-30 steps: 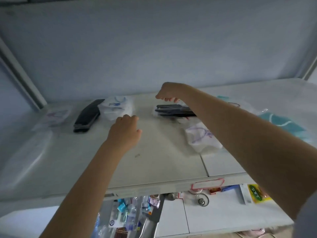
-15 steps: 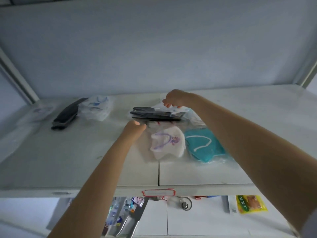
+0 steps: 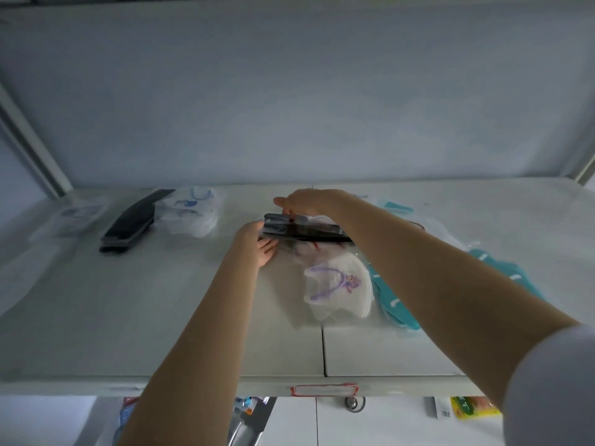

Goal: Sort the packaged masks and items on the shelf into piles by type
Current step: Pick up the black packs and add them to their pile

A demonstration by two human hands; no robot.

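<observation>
Black mask stack: at the middle of the shelf, over a loose heap of clear-wrapped packets. Left end looks raised; whether the rest touches the heap cannot be told.
Left hand: at the stack's near left corner, fingers slid underneath; grip closed around that corner.
Right hand: reaching in over the stack, fingertips curled down onto its far top edge; grip pinching the wrapper there.
Unsorted heap: white mask with purple print just in front of the stack. Teal masks beside it to the right, only partly in view, with more teal showing further back.
Piles already made: second black stack lying at the left, just beside a pile of white masks with blue print. Pale flat packets further left, too blurred to name.
Progress: roughly midway, by the look of it. Two or three piles formed on the left, one dark bundle in hand, purple-print and teal packets not yet placed.
Likely next step: carrying the held stack across to join the black one on the left, well apart from here.
Shelf edge: red-bordered label on the front lip.
Below: lower shelf with a yellow packet.
</observation>
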